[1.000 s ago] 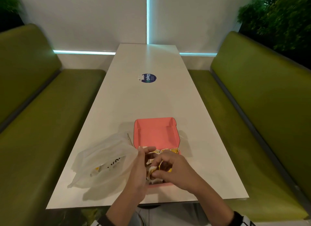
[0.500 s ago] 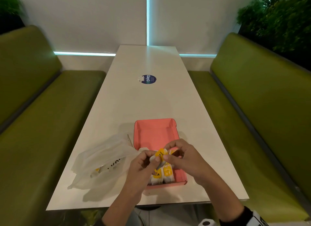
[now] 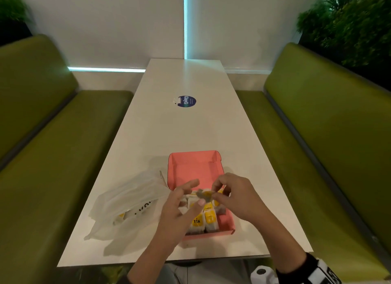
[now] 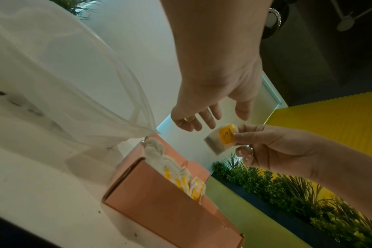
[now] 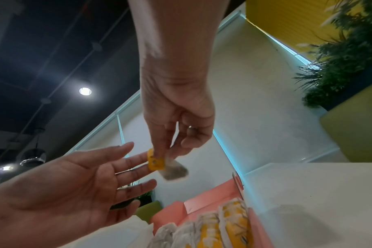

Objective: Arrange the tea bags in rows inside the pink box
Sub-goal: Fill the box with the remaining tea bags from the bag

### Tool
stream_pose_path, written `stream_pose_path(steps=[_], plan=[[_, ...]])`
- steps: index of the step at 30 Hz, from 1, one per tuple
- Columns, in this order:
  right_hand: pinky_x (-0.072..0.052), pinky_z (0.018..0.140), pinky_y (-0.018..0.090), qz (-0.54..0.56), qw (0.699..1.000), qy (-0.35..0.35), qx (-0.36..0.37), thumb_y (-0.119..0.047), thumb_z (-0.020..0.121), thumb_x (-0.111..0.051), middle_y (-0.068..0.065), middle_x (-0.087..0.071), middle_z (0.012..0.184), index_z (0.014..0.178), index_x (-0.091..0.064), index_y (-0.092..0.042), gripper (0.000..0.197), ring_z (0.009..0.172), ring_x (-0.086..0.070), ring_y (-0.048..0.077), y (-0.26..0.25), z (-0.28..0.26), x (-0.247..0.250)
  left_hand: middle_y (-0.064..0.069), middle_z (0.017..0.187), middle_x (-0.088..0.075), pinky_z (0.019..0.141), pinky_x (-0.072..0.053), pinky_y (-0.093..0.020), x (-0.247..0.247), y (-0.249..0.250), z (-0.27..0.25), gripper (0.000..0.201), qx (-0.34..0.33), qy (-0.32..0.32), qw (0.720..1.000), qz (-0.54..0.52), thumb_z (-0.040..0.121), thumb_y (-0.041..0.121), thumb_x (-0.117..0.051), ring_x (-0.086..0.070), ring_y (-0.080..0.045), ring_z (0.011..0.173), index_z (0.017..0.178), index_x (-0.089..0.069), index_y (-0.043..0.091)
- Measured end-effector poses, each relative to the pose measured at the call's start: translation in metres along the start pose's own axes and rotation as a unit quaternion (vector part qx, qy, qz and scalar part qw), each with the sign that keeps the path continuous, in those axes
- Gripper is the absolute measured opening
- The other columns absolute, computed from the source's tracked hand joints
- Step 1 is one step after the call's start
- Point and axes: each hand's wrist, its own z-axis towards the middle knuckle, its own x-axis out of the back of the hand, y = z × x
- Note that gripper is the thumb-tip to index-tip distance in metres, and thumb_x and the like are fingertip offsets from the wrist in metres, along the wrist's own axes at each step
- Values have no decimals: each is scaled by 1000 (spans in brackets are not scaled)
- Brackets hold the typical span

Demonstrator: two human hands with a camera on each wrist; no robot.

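Booth setup: white worktop (image 3: 186, 131) between green benches (image 3: 53, 157), pink box (image 3: 193, 164) at the near end. Held tea bag (image 3: 204, 194) sits in the right hand (image 3: 237, 196) grip, pinched at its yellow tag between thumb and fingertips, hanging above the box's near half. Change over the last second: both hands were down in the box working the bags, then both on this one bag half a second back; now the left hand (image 3: 179, 212) has let go and is open, fingers spread just left of the grip. My read: bag pulled free and handed over, next step is seating it in a row. Below the grip, rows of tea bags (image 3: 203, 218) fill the near part of the box, far half bare pink. Left of the grip, plastic bag (image 3: 127, 203) on the worktop with more bags inside. Head view blurs the held bag; left wrist view shows it clearly (image 4: 221, 139), tag pinched, pouch out sideways. Right wrist view shows the open left palm (image 5: 78, 186) and the packed bags standing upright on edge (image 5: 212, 228), which the head view doesn't resolve.
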Motion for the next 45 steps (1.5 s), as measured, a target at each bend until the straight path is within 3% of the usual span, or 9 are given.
stream_pose_path(steps=[2,8,12,16,22,28,35,40,45], plan=[[-40,57,9,52,998,-27,3,-8,82,-68,-15,-57,70,77,-61,-19,14,55,-53,-1,-3,-2,-1,23,116,-62,91,-42,-21,-1,-4,1,53,-14,-6,999,40,66,58,-64,-53,4,111,116,-60,42],[-46,58,12,140,989,-32,-33,-7,84,-66,-5,-62,75,98,-58,-23,23,55,-54,-1,-7,-4,0,17,81,-70,81,-44,-28,-5,1,4,6,-28,25,998,53,81,26,-72,-62,-1,84,83,-67,29],[-47,59,14,138,989,-56,-24,-9,81,-70,-6,-62,78,98,-55,-26,28,56,-52,0,-8,-7,0,14,98,-68,86,-48,-25,-3,2,4,39,-23,-8,999,26,67,51,-68,-61,-3,97,100,-65,31],[-45,57,13,136,990,-29,-17,-11,77,-74,-5,-62,85,91,-52,-27,31,57,-49,3,-7,-7,-1,13,85,-70,83,-48,-29,-3,-1,6,30,-14,4,999,35,68,55,-65,-62,-9,87,84,-70,31],[-44,58,12,93,996,-15,-6,-14,70,-79,-8,-55,100,85,-62,-21,24,62,-54,4,0,-7,-8,-2,80,-71,72,-50,-23,-3,5,5,3,6,17,999,-45,80,14,-73,-65,-14,77,81,-70,16],[-41,63,6,106,994,13,15,-7,80,-71,-6,-60,92,77,-69,-16,9,72,-56,-7,4,-6,-9,0,66,-64,59,-47,-19,-4,6,3,9,-4,48,996,-72,77,12,-74,-55,-7,61,76,-68,18],[-50,66,18,255,964,-64,-46,-4,83,-66,-6,-59,102,74,-68,-15,15,72,-58,10,-3,-12,2,-3,81,-69,62,-54,-24,-3,1,5,17,-45,103,993,-19,71,3,-78,-65,-12,66,75,-69,16],[-54,78,27,142,985,-75,-66,-18,88,-63,-7,-55,103,64,-68,-24,26,81,-59,8,-4,-10,-1,6,76,-68,68,-50,-19,-4,0,4,19,-84,134,987,33,70,9,-81,-62,-7,71,72,-67,22],[-44,75,21,-129,990,-48,-25,-35,86,-63,-12,-59,109,85,-75,-15,24,81,-51,2,0,-7,-9,14,81,-62,68,-50,-15,-4,-5,5,26,-266,118,949,118,69,7,-74,-61,-6,77,76,-62,28]])
